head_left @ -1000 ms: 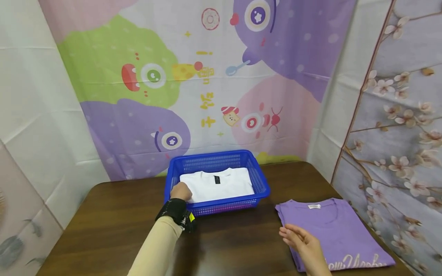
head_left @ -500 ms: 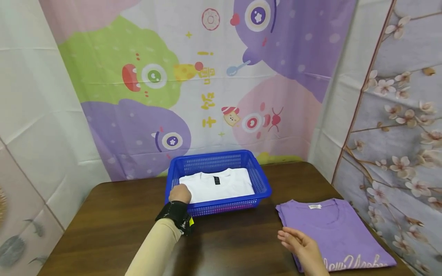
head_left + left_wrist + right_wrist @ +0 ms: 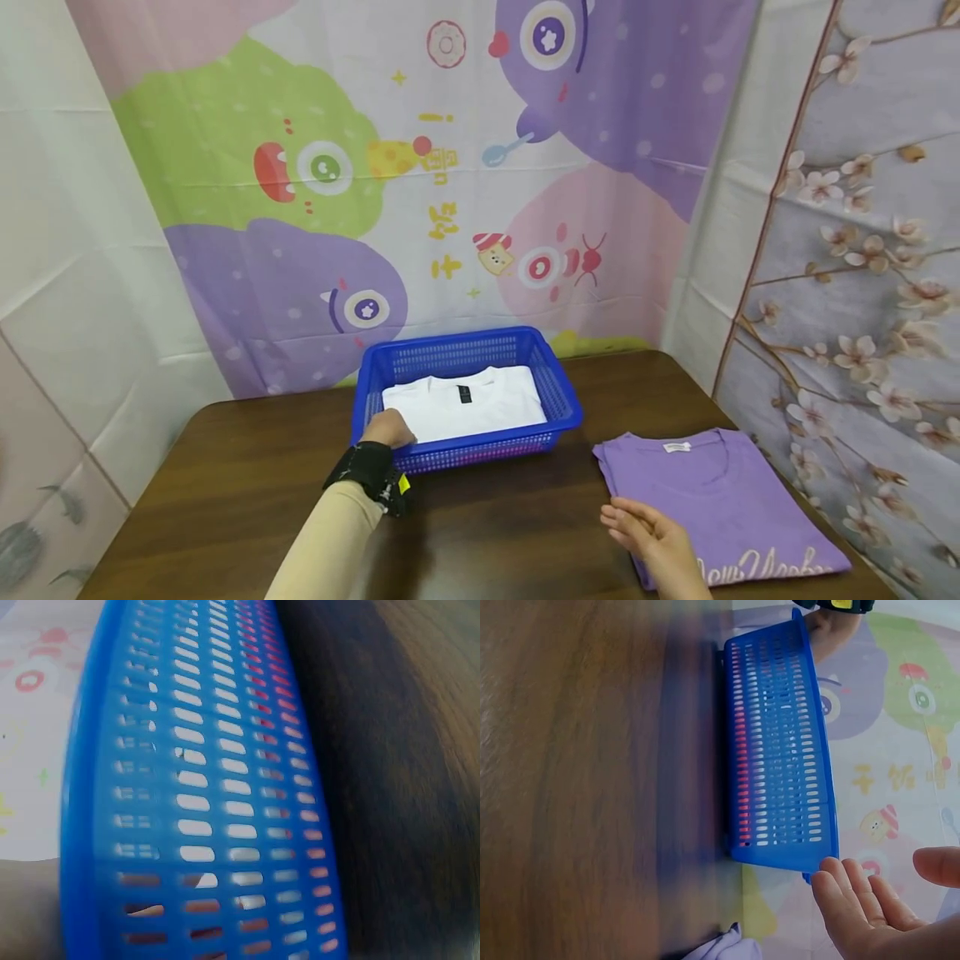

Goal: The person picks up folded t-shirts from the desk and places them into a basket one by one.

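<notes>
One cream sleeve (image 3: pixel 322 537): on the left arm, ending at a black wrist strap (image 3: pixel 365 467) with a yellow tab (image 3: pixel 404 483).
Left hand (image 3: pixel 386 427): bent down over the left front corner of a blue slotted plastic basket (image 3: pixel 472 451), its fingers inside, beside a white T-shirt (image 3: pixel 450 414); I cannot tell whether they pinch rim or cloth, or how tightly they close.
Basket stance: upright on the dark wood-grain bench (image 3: pixel 480 533), near its back edge; long axis left to right, the right end turned slightly away from the person.
White T-shirt lie: folded flat in the basket, neckline and black neck label (image 3: pixel 464 394) toward the back; its longer side follows the basket's length.
Low slots: pink material (image 3: pixel 742 761) shows through the front wall; what it is cannot be told.
Cartoon-monster curtain (image 3: pixel 300 275): hangs behind the basket.
Right hand (image 3: pixel 651 536): fingers nearly straight and side by side, thumb standing away from them in the right wrist view, palm bare; nearest to the left edge of a purple T-shirt (image 3: pixel 712 496), touching or not I cannot tell.
Purple T-shirt lie: folded flat on the bench, right of the basket and apart from it; neckline points away from the person, pale script lettering (image 3: pixel 765 567) lies along the near edge; the longer side is hard to judge.
Blossom-print curtain (image 3: pixel 855 292): at far right.
</notes>
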`<state>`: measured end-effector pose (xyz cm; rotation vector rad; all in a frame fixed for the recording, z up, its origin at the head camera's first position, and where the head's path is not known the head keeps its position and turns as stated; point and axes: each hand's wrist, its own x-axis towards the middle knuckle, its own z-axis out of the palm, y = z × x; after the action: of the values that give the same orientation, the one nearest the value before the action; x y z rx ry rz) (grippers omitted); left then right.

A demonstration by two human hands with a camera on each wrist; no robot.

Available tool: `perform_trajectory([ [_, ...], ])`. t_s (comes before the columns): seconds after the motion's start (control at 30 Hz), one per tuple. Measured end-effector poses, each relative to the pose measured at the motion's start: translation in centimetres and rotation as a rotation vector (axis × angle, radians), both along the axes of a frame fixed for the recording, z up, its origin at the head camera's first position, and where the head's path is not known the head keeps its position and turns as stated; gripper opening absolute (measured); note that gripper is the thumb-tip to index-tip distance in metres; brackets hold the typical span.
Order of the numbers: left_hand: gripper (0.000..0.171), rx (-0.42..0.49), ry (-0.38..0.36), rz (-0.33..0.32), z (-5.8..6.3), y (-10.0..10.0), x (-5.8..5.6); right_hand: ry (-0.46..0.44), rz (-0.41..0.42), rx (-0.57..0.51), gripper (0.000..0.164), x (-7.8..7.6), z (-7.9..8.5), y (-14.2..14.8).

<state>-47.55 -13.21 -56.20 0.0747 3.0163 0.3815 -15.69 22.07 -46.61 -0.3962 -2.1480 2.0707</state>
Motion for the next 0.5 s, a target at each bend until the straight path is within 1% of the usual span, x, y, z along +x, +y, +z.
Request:
perform_trajectory([
  [0.03, 0.052, 0.019, -0.003, -0.007, 0.5, 0.0, 0.4, -0.004, 0.0, 0.001, 0.041, 0.1, -0.1, 0.1],
  [0.07, 0.048, 0.049, 0.002, -0.009, 1.6, 0.3, 1.4, -0.005, 0.0, 0.003, 0.042, 0.1, -0.2, 0.2],
  [0.1, 0.043, 0.089, 0.058, -0.034, 2.3, 0.5, 2.3, -0.006, 0.003, 0.007, 0.042, 0.2, -0.3, 0.4],
  [0.13, 0.036, 0.133, 0.088, -0.047, 4.2, 1.2, 4.0, -0.011, 0.005, 0.012, 0.043, 0.2, -0.3, 0.5],
  [0.17, 0.03, 0.185, 0.132, -0.065, 6.3, 2.0, 5.9, -0.018, 0.007, 0.014, 0.044, 0.3, -0.4, 0.8],
  [0.2, 0.026, 0.252, 0.182, -0.08, 7.2, 2.8, 6.8, -0.022, 0.005, 0.02, 0.044, 0.3, -0.5, 1.0],
  [0.23, 0.023, 0.323, 0.252, -0.112, 8.9, 3.8, 8.7, -0.024, 0.004, 0.025, 0.044, 0.4, -0.6, 1.2],
  [0.27, 0.021, 0.382, 0.318, -0.142, 10.3, 4.7, 10.4, -0.022, 0.002, 0.031, 0.044, 0.4, -0.8, 1.4],
  [0.3, 0.021, 0.432, 0.38, -0.175, 11.2, 5.6, 11.9, -0.021, -0.001, 0.033, 0.044, 0.4, -0.9, 1.6],
  [0.33, 0.016, 0.492, 0.387, -0.171, 12.9, 6.7, 13.6, -0.019, -0.002, 0.032, 0.044, 0.4, -1.0, 1.8],
  [0.37, 0.015, 0.539, 0.434, -0.196, 13.4, 7.5, 14.7, -0.013, -0.001, 0.033, 0.045, 0.5, -1.1, 2.0],
  [0.4, 0.014, 0.583, 0.462, -0.211, 13.7, 8.3, 15.6, -0.005, -0.004, 0.034, 0.044, 0.5, -1.2, 2.2],
  [0.43, 0.014, 0.613, 0.48, -0.218, 14.0, 9.1, 16.4, -0.004, -0.001, 0.038, 0.045, 0.5, -1.3, 2.4],
  [0.5, 0.014, 0.664, 0.486, -0.241, 14.1, 10.6, 17.8, -0.021, -0.004, 0.037, 0.046, 0.5, -1.3, 2.8],
])
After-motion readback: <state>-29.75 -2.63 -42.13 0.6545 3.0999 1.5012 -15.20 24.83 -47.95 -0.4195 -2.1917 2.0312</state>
